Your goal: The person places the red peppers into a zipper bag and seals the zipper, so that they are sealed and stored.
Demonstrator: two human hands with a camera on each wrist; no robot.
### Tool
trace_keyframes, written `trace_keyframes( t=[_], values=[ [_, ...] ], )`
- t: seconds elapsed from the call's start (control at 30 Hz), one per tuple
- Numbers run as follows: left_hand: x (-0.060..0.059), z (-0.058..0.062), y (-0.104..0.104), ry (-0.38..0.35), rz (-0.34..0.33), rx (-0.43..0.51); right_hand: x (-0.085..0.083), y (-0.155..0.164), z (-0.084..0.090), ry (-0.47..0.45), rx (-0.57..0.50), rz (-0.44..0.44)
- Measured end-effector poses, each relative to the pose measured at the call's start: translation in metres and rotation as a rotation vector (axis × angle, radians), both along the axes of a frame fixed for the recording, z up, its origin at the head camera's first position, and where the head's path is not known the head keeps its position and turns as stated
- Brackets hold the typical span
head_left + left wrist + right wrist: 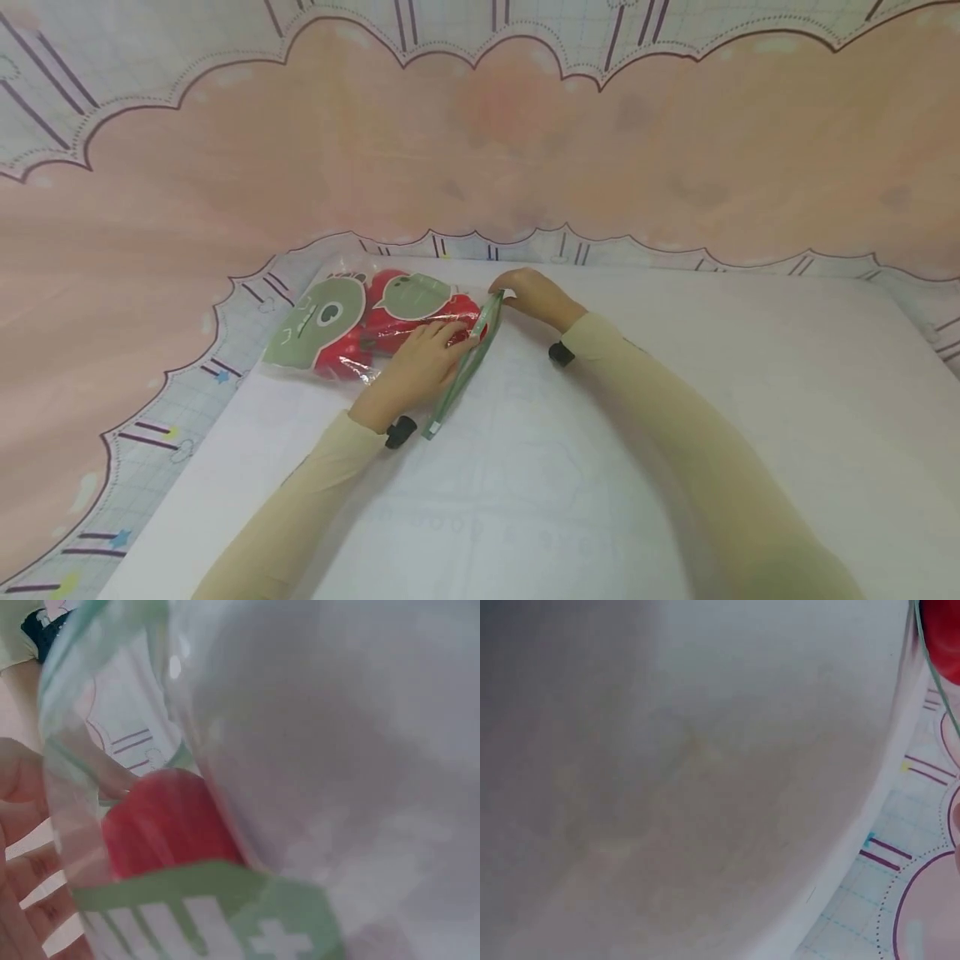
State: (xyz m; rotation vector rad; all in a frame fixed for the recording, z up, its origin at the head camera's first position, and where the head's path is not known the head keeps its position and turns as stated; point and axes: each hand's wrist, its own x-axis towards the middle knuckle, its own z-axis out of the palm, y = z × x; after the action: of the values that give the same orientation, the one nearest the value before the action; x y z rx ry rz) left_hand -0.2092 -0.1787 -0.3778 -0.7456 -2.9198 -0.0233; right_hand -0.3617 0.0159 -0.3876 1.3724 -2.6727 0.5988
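A clear zip bag (pixel 416 293) with green cartoon prints lies on the white table, and shiny red rounded things (pixel 348 354) show through its film. Its green zip edge (pixel 457 383) runs slantwise along the right side. My left hand (pixel 420 362) rests on the bag beside this edge, fingers spread rather straight over the film. At the far corner of the zip edge, my right hand (pixel 536 296) pinches the strip between thumb and fingers. The left wrist view shows spread fingers (pixel 37 877) beside the film and a red thing (pixel 169 825) inside; what it is, I cannot tell.
The white table (pixel 750 375) extends to the right and toward the front. A peach patterned cloth (pixel 450 167) with scalloped borders hangs behind and at the left. Each wrist wears a small black device (pixel 561 354).
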Motion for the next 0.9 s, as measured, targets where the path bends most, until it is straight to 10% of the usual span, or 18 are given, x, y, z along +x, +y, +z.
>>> trace_keyframes(
  t=[0.9],
  values=[
    [0.023, -0.002, -0.005, 0.114, 0.028, -0.070, 0.000, 0.000, 0.004, 0.021, -0.011, -0.038]
  ],
)
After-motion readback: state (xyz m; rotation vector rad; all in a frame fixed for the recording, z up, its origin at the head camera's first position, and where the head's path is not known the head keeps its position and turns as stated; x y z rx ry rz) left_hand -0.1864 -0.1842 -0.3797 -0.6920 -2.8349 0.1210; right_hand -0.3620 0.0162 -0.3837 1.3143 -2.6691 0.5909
